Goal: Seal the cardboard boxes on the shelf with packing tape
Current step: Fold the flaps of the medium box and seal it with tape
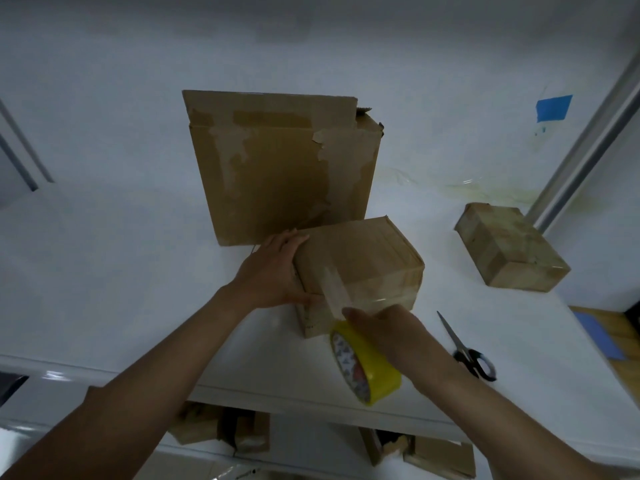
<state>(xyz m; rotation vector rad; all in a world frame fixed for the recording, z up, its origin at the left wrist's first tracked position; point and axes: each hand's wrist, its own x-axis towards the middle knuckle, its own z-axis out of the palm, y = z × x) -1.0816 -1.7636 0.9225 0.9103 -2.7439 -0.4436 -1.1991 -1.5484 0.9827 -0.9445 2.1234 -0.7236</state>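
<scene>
Head view: the small cardboard box (363, 261) on the white shelf (138, 271) is braced by the flat left hand (273, 271), probably so it's not dragged while tape (334, 292) is pulled from the yellow roll (367, 365) gripped by the right hand (384, 327).

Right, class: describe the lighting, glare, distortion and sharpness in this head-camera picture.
Head view: dim, bluish light; wide-angle distortion bows the shelf front edge and slants the metal rail at right; a small glare sits on the clear tape over the middle box; the right hand gripping the yellow tape roll looks slightly soft.
</scene>
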